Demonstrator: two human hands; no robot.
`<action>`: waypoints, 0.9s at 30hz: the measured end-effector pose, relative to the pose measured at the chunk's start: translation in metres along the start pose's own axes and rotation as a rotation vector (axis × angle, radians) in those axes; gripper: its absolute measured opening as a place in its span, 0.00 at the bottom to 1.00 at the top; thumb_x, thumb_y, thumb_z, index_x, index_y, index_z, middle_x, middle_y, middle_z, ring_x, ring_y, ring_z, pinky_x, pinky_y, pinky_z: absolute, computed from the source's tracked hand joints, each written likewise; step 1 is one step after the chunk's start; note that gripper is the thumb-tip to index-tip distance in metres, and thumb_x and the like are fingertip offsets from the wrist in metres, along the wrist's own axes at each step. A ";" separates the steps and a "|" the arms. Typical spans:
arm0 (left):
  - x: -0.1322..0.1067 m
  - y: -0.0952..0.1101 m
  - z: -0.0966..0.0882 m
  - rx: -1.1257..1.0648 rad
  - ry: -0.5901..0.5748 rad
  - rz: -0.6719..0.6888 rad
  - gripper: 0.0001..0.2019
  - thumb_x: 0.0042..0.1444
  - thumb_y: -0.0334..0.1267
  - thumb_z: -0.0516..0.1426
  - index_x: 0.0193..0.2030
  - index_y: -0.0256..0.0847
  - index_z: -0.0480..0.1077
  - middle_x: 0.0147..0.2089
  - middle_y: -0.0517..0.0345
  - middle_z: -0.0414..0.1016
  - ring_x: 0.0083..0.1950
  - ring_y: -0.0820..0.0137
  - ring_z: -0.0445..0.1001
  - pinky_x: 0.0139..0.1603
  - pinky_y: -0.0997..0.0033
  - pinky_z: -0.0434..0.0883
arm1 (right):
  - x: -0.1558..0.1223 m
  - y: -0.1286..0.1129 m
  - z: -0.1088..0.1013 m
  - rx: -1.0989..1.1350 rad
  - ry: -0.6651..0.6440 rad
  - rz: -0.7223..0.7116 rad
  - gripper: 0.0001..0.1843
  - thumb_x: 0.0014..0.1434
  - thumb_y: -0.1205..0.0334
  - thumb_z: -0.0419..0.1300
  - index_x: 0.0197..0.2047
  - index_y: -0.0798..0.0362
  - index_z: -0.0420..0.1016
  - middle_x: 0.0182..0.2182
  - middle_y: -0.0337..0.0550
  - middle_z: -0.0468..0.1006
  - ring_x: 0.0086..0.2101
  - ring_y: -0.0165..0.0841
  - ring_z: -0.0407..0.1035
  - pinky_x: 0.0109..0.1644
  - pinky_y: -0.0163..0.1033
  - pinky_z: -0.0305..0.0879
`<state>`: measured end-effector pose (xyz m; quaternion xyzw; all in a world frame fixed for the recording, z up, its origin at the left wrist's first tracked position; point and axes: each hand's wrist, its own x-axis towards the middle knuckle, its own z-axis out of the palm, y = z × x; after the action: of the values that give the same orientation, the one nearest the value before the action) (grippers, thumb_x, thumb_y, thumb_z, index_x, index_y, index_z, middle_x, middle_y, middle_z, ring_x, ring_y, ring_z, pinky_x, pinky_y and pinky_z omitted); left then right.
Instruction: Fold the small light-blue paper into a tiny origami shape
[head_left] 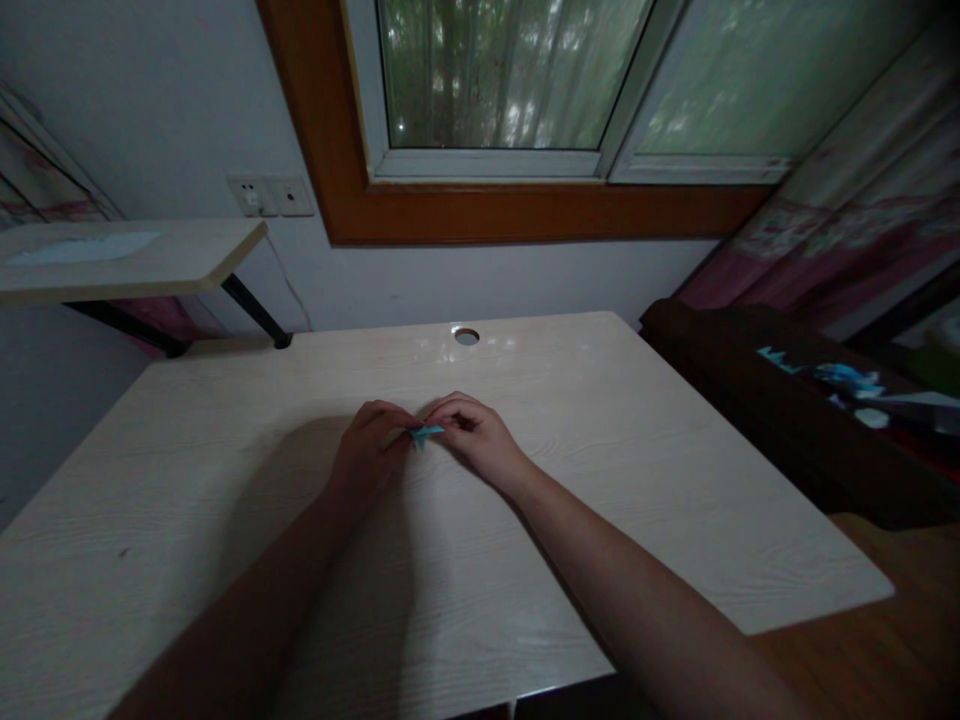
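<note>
Pinching the blue paper piece (425, 433) just nearer than the cable hole (466, 336), the left hand (371, 440) and right hand (476, 435) could tear it if they pull unevenly.

A pale wooden desk (675, 480) has a round cable hole (466, 336) near its far edge. A shelf (150, 255) stands to the left, with wall sockets (271, 196) above it. Behind is a wood-framed window (502, 80). To the right are a patterned curtain (847, 220) and a dark cabinet (750, 390) bearing blue scraps (847, 378).
</note>
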<state>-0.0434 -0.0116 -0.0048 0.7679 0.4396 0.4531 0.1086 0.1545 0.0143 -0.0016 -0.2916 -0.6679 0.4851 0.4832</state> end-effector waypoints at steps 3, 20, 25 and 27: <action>0.000 0.002 -0.002 -0.035 -0.029 -0.078 0.05 0.57 0.29 0.59 0.39 0.41 0.75 0.38 0.56 0.75 0.41 0.68 0.74 0.46 0.68 0.71 | -0.001 -0.001 0.001 0.056 0.023 0.092 0.06 0.55 0.61 0.66 0.38 0.50 0.79 0.35 0.41 0.76 0.34 0.30 0.68 0.39 0.38 0.65; 0.001 0.008 -0.001 -0.018 -0.174 -0.357 0.08 0.57 0.41 0.59 0.33 0.40 0.73 0.30 0.60 0.76 0.30 0.72 0.71 0.32 0.74 0.66 | 0.000 0.005 0.004 -0.019 -0.007 0.142 0.12 0.53 0.56 0.68 0.40 0.50 0.79 0.37 0.41 0.74 0.33 0.29 0.67 0.37 0.36 0.64; 0.001 0.009 0.000 -0.030 -0.245 -0.333 0.08 0.58 0.42 0.59 0.33 0.40 0.74 0.30 0.59 0.77 0.32 0.71 0.73 0.35 0.73 0.66 | 0.000 0.006 0.003 0.001 -0.008 0.184 0.10 0.56 0.54 0.66 0.37 0.50 0.80 0.33 0.42 0.78 0.34 0.32 0.70 0.39 0.39 0.66; 0.001 0.010 -0.001 -0.058 -0.269 -0.353 0.09 0.58 0.43 0.59 0.33 0.40 0.75 0.31 0.58 0.78 0.33 0.70 0.74 0.36 0.73 0.66 | 0.000 0.010 0.004 0.061 0.020 0.218 0.10 0.55 0.54 0.66 0.37 0.51 0.80 0.31 0.41 0.79 0.32 0.32 0.70 0.38 0.38 0.65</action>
<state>-0.0380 -0.0168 0.0023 0.7293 0.5355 0.3328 0.2658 0.1505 0.0160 -0.0112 -0.3526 -0.6124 0.5520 0.4426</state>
